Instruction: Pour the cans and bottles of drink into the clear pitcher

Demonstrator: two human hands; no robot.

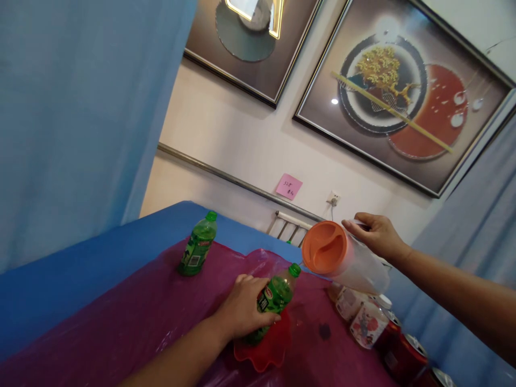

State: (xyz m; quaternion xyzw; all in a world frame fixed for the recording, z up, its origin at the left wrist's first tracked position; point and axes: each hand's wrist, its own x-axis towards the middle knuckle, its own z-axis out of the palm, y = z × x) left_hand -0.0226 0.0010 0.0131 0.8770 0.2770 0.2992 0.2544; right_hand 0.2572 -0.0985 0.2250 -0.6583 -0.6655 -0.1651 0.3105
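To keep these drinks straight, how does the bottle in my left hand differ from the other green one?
Your left hand grips the held bottle; the other bottle stands untouched. The held bottle is at the red dish; the other bottle stands on the purple sheet. Both have green labels and tops.

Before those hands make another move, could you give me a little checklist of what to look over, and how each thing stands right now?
1. Left hand wrapped around the green bottle: ok.
2. Right hand gripping the pitcher by its handle: ok.
3. Orange lid of the tilted pitcher close to the bottle's top: ok; exact line-up, cannot tell.
4. Red dish beneath the bottle: ok; whether the bottle rests its weight there, cannot tell.
5. Other green bottle upright and clear of both hands: ok.
6. Pink sheet dry: cannot tell; a dark spot shows on it.
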